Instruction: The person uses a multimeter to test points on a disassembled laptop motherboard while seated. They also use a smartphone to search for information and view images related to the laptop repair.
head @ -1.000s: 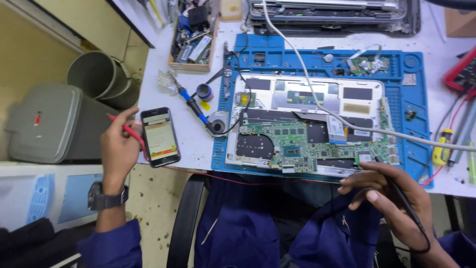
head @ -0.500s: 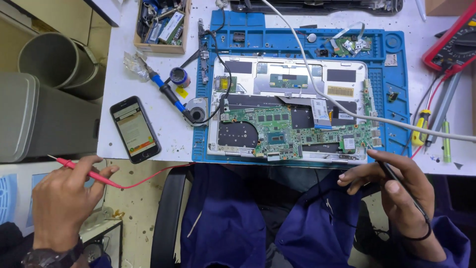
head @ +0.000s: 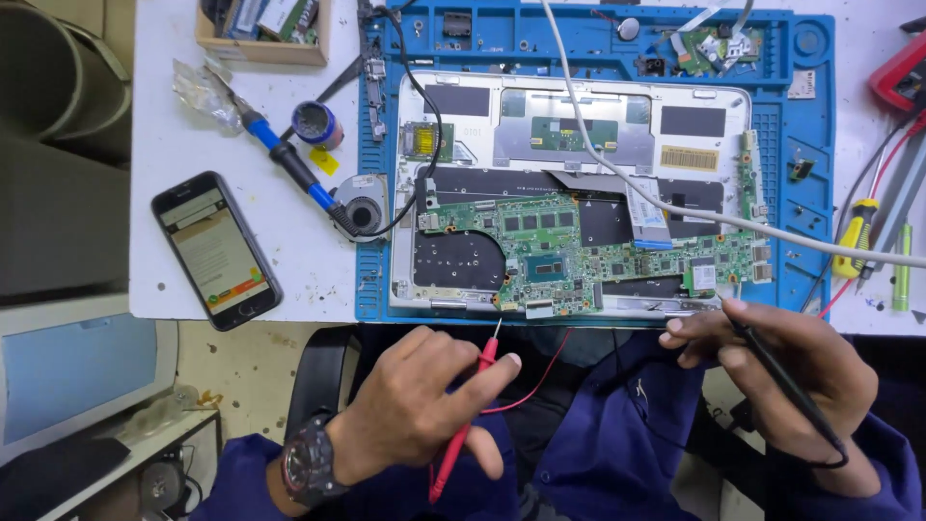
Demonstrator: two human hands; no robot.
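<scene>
My left hand (head: pixel 424 405) grips a red test probe (head: pixel 470 415), its metal tip pointing up at the front edge of the open laptop chassis (head: pixel 569 106). My right hand (head: pixel 772 376) holds a black test probe (head: pixel 781 381) with its tip near the front right corner of the chassis. The green motherboard (head: pixel 579 251) lies exposed inside, on a blue repair mat (head: pixel 810 222). A watch sits on my left wrist.
A smartphone (head: pixel 217 251) with a lit screen lies at the table's left edge. A blue-handled soldering iron (head: pixel 289 164), a small round tin (head: pixel 316 123) and a parts box (head: pixel 260 29) are behind it. A white cable (head: pixel 675 207) crosses the laptop. A multimeter (head: pixel 902 72) and screwdrivers (head: pixel 854 236) sit right.
My left hand has swung with the red probe from the far left, near the phone, to just below the laptop's front edge. The view has shifted closer over the board.
</scene>
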